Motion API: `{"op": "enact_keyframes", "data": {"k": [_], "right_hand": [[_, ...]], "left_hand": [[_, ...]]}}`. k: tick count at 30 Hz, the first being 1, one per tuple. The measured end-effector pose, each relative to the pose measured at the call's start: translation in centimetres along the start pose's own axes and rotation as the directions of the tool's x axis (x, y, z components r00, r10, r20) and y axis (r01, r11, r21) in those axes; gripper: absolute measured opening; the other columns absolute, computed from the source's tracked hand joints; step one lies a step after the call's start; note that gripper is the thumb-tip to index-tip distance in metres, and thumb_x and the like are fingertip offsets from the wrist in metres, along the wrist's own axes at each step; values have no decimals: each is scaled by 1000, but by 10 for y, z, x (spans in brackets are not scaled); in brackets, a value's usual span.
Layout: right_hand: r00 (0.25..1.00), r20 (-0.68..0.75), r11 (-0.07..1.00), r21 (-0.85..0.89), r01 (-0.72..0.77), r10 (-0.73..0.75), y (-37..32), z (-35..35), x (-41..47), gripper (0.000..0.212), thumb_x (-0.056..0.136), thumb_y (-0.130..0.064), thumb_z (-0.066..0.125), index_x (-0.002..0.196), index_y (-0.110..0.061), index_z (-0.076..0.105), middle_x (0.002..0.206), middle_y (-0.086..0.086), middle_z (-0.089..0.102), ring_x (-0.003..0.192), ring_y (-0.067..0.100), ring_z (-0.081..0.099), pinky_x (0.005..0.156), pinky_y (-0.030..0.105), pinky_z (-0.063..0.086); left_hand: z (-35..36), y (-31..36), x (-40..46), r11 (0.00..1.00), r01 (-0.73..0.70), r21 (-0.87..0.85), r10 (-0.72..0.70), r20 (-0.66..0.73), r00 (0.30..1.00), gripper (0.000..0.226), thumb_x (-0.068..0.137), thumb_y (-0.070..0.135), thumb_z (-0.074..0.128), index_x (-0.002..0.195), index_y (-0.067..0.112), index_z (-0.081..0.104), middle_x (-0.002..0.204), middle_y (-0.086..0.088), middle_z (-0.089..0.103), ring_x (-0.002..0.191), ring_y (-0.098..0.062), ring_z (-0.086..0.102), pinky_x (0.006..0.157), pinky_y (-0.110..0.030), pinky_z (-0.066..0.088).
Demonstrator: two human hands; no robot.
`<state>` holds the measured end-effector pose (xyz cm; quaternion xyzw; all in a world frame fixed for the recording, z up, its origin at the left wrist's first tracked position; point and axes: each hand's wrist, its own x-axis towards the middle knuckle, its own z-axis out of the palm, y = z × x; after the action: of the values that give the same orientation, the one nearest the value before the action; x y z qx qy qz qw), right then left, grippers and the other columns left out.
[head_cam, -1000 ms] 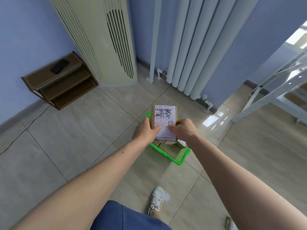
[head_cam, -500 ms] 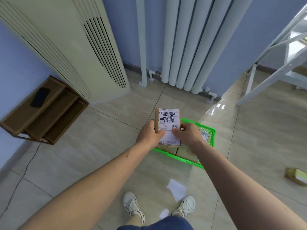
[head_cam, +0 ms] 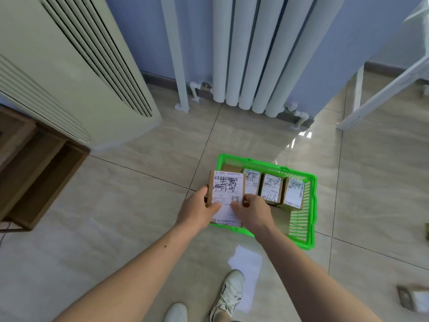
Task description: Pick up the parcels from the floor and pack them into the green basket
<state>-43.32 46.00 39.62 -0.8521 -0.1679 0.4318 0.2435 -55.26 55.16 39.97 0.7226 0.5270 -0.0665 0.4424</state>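
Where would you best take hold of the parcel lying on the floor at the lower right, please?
By its two long side faces, coming down from above. The parcel lies flat on the tiles with open floor around it, so its sides look free while its underside is not. It is blurred and cut by the picture's edge, so this is a guess. Both hands now hold another parcel over the basket.

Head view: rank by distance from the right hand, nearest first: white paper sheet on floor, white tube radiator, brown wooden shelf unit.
From the right hand:
1. White paper sheet, on the floor just below it, near the shoe.
2. White tube radiator, against the far wall.
3. Brown wooden shelf unit, far left edge.
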Motion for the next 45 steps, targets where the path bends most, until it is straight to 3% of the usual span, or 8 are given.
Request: {"op": "enact_keyframes", "data": {"k": [9,12,14,19,24,28,33,45], "right_hand": [[998,-63,999,25,-30,32,102,98,130,27,90,-32,59,105,-11,68,104,7,74,99,30,66,78,34,49],[997,-61,998,31,-47,49,131,123,166,28,89,-33,59,106,-12,68,106,8,74,99,31,67,78,34,51],[997,-44,998,17,-62,63,148,134,187,29,87,-32,59,106,-12,68,105,9,73,98,31,68,76,33,52],[998,-4,996,-53,-66,66,171,150,225,26,82,-25,57,97,-7,68,87,6,65,77,28,59,61,26,43],[996,2,995,-54,-86,86,178,161,244,37,77,-29,56,103,-7,68,91,8,65,79,28,57,71,34,50],[995,-10,993,-52,-104,104,179,164,246,40,73,-29,55,106,-10,68,111,15,71,82,30,61,75,38,54],[995,-30,993,-59,-100,99,182,170,246,33,84,-24,56,111,-10,67,116,15,70,106,35,66,78,34,50],[988,-48,986,-78,-148,144,201,183,259,29,93,-20,55,116,-6,65,120,15,68,108,32,64,73,26,41]], "left_hand": [[107,-95,130,985,-96,146,91,40,995,45,80,29,68,123,24,55,119,-1,63,103,-24,62,86,-37,51],[132,-118,162,971,-149,189,132,99,986,91,79,30,69,151,35,13,124,5,64,111,-23,63,89,-39,52],[149,-130,180,939,-196,284,156,158,975,103,79,30,66,151,40,-7,124,4,64,106,-26,64,86,-39,53],[179,-138,208,814,-273,512,174,234,957,97,86,27,63,153,30,-7,121,-12,63,103,-30,63,80,-33,51],[204,-139,226,701,-286,653,171,235,957,94,91,12,57,153,18,-14,128,-16,59,100,-29,64,71,-35,46],[206,-138,228,703,-282,653,143,259,955,99,91,16,59,152,20,-19,120,-14,62,66,-17,57,55,-28,43],[213,-136,230,590,-251,767,101,238,966,100,92,28,60,152,14,-19,141,-11,51,121,-29,56,87,-38,48],[243,-148,249,414,-237,879,153,189,970,83,98,24,51,154,11,-9,129,-6,61,115,-24,60,68,-32,39]]}}
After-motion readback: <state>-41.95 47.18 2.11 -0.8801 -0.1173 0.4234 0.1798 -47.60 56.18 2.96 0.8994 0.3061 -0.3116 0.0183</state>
